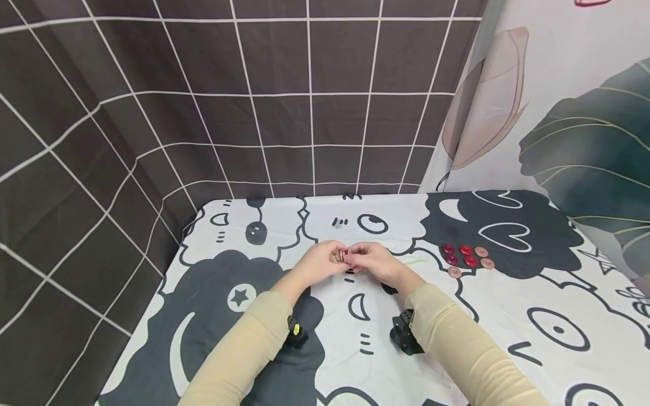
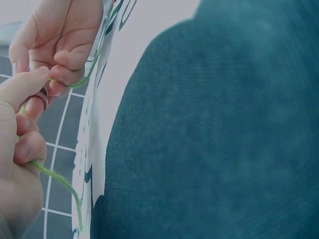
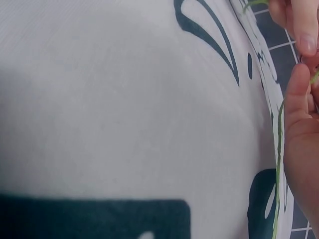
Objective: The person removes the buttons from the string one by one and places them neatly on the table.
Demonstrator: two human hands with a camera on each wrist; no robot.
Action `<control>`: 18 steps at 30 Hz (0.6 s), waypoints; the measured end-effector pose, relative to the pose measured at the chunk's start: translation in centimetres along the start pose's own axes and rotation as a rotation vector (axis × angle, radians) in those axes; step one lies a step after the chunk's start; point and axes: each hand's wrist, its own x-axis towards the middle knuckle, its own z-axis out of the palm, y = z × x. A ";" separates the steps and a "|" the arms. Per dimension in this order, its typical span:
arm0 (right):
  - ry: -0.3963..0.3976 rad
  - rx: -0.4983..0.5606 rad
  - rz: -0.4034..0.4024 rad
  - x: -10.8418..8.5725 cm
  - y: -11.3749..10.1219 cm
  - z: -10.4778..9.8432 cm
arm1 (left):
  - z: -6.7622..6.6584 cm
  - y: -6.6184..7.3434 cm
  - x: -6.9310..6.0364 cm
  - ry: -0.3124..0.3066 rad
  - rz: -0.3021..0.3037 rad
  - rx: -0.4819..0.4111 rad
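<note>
Both hands meet over the middle of the cloth, fingertips together. My left hand [image 1: 321, 262] pinches a small, dark reddish, button-like disc [image 2: 44, 94] between thumb and finger, seen nearly edge-on. A green string [image 2: 57, 177] runs through that hand's curled fingers, its loose end hanging below. My right hand [image 1: 378, 263] pinches the string close to the disc, and more string trails away past its fingers. In the right wrist view the green string [image 3: 279, 164] hangs beside the right hand [image 3: 304, 139]. Fingers hide how string and disc meet.
To the right lie several loose buttons: dark red [image 1: 451, 259], bright red [image 1: 470, 261] and pink [image 1: 487, 263]. A black-and-white cartoon cloth [image 1: 406, 361] covers the surface. Dark grid-patterned fabric [image 1: 284, 118] stands behind and left; a leaf-print curtain [image 1: 558, 186] hangs at right.
</note>
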 end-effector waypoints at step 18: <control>0.040 -0.186 0.005 -0.3 0.1 -0.9 | -0.1 -0.3 0.1 0.015 0.016 0.055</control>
